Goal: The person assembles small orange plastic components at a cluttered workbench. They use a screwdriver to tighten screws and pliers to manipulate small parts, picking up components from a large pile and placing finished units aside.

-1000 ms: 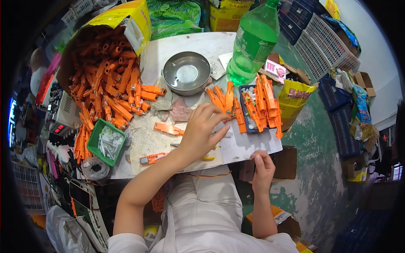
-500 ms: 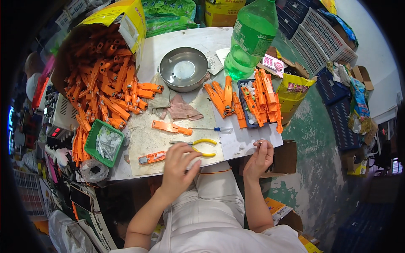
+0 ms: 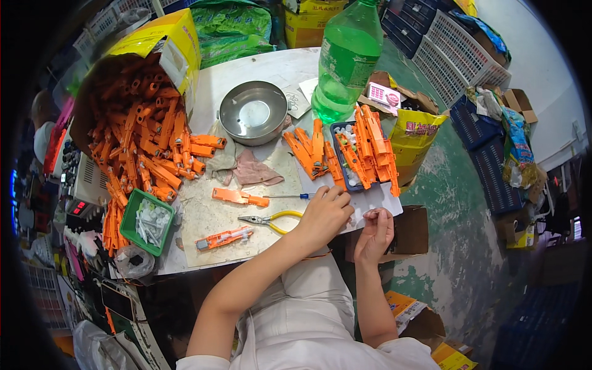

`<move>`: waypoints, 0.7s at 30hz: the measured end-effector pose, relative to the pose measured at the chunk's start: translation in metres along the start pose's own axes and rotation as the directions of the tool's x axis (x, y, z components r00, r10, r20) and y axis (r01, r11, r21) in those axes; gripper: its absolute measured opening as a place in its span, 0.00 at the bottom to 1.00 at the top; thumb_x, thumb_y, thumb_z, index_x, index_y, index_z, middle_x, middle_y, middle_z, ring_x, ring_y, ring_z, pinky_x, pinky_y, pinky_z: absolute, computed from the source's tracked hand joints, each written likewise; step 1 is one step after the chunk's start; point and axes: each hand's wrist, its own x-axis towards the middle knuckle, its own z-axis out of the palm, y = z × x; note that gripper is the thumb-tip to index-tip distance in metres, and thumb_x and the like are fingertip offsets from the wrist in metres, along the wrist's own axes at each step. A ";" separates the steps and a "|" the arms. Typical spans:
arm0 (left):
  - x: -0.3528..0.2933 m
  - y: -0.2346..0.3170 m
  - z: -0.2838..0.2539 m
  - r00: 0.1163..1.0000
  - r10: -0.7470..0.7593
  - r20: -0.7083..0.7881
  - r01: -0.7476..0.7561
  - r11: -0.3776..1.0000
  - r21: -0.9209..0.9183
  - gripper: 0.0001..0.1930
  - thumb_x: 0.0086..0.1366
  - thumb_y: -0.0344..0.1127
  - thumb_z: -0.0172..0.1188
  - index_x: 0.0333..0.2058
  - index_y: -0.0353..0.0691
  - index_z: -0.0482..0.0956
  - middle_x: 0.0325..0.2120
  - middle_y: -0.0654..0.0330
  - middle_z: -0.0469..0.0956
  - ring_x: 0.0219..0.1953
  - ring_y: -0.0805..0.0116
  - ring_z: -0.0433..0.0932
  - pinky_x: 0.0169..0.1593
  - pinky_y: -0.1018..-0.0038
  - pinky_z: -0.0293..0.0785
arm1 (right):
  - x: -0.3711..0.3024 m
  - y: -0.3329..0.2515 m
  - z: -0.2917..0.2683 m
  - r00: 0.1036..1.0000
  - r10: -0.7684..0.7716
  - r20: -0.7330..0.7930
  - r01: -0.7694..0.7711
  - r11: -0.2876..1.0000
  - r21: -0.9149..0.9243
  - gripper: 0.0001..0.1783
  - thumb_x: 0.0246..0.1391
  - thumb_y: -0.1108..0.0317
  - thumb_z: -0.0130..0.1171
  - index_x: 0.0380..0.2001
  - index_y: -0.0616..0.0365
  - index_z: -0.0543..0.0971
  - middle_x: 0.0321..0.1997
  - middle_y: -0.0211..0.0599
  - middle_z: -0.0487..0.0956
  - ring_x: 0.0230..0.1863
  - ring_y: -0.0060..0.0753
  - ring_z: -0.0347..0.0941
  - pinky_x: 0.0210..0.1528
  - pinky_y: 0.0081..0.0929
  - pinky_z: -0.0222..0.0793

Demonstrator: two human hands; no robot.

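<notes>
My left hand (image 3: 327, 217) reaches across to the white paper (image 3: 385, 202) at the table's right front. Its fingers are bent and closed, with the tips down by small bits on the paper. Just right of it, my right hand (image 3: 374, 237) pinches a tiny piece between thumb and forefinger, too small to name. Yellow-handled pliers (image 3: 262, 220) lie left of my left hand, and a screwdriver (image 3: 287, 197) lies beyond them, its handle partly hidden by that hand. An orange plastic housing (image 3: 239, 197) and another orange part with pale and grey pieces in it (image 3: 224, 238) rest on the work sheet.
A box (image 3: 190, 46) at the left spills orange housings. Beside it stands a green tray (image 3: 128, 223) of whitish parts. A metal bowl (image 3: 225, 117), pink cloth (image 3: 256, 171) and green bottle (image 3: 349, 61) are farther back. More orange housings (image 3: 377, 145) lie over a blue bin.
My left hand has moved right, from above the pliers to the paper near my right hand. The right hand keeps its pinch. The whole view has shifted slightly.
</notes>
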 end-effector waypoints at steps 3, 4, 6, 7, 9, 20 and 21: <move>0.002 -0.002 0.004 0.995 0.094 -0.015 -0.094 0.995 0.018 0.08 0.50 0.36 0.62 0.30 0.45 0.79 0.34 0.63 0.72 0.47 0.63 0.68 0.51 0.65 0.62 | -0.001 -0.001 0.005 1.000 0.024 -0.019 -0.024 1.000 0.008 0.07 0.61 0.69 0.49 0.33 0.62 0.72 0.30 0.32 0.71 0.33 0.21 0.67 0.43 0.21 0.64; 0.003 -0.002 0.005 0.991 0.130 -0.026 -0.129 0.991 0.021 0.08 0.50 0.36 0.62 0.30 0.45 0.79 0.33 0.64 0.72 0.47 0.63 0.68 0.51 0.65 0.62 | -0.001 -0.001 0.006 0.999 0.035 -0.027 -0.034 0.999 0.015 0.07 0.61 0.69 0.49 0.33 0.62 0.72 0.30 0.32 0.71 0.33 0.21 0.66 0.43 0.21 0.64; 0.003 -0.002 0.003 0.980 0.198 -0.014 -0.198 0.980 0.015 0.07 0.49 0.36 0.61 0.29 0.46 0.79 0.33 0.64 0.72 0.48 0.64 0.68 0.52 0.64 0.62 | -0.001 0.000 0.008 0.997 0.044 -0.062 -0.041 0.998 0.044 0.07 0.61 0.68 0.49 0.33 0.62 0.72 0.30 0.32 0.71 0.33 0.21 0.66 0.43 0.20 0.64; 0.003 -0.002 0.002 0.972 0.233 -0.010 -0.233 0.972 0.013 0.07 0.49 0.36 0.61 0.29 0.47 0.79 0.33 0.65 0.72 0.48 0.64 0.68 0.53 0.64 0.61 | -0.001 0.001 0.010 0.995 0.040 -0.089 -0.035 0.997 0.065 0.07 0.61 0.68 0.49 0.34 0.62 0.72 0.30 0.31 0.71 0.33 0.21 0.66 0.43 0.20 0.64; 0.001 -0.001 0.001 0.973 0.228 -0.027 -0.228 0.973 0.029 0.07 0.48 0.37 0.60 0.28 0.47 0.79 0.33 0.65 0.72 0.48 0.64 0.68 0.54 0.63 0.61 | -0.002 0.004 0.014 0.990 0.032 -0.140 -0.019 0.996 0.091 0.07 0.62 0.68 0.49 0.34 0.62 0.72 0.30 0.31 0.71 0.33 0.21 0.66 0.42 0.20 0.64; -0.003 0.000 0.002 0.971 0.240 -0.017 -0.237 0.967 0.088 0.06 0.49 0.37 0.60 0.26 0.45 0.78 0.33 0.65 0.71 0.50 0.65 0.68 0.54 0.63 0.62 | -0.005 0.010 0.023 0.986 0.026 -0.163 -0.003 0.990 0.141 0.07 0.62 0.68 0.48 0.33 0.61 0.71 0.29 0.30 0.69 0.33 0.21 0.65 0.41 0.21 0.64; -0.004 -0.001 0.002 0.970 0.242 -0.015 -0.240 0.967 0.092 0.06 0.49 0.37 0.60 0.26 0.45 0.77 0.33 0.65 0.71 0.50 0.65 0.68 0.54 0.63 0.62 | -0.005 0.009 0.023 0.987 0.037 -0.156 -0.013 0.989 0.150 0.07 0.62 0.68 0.48 0.33 0.61 0.71 0.29 0.30 0.69 0.33 0.21 0.65 0.41 0.21 0.64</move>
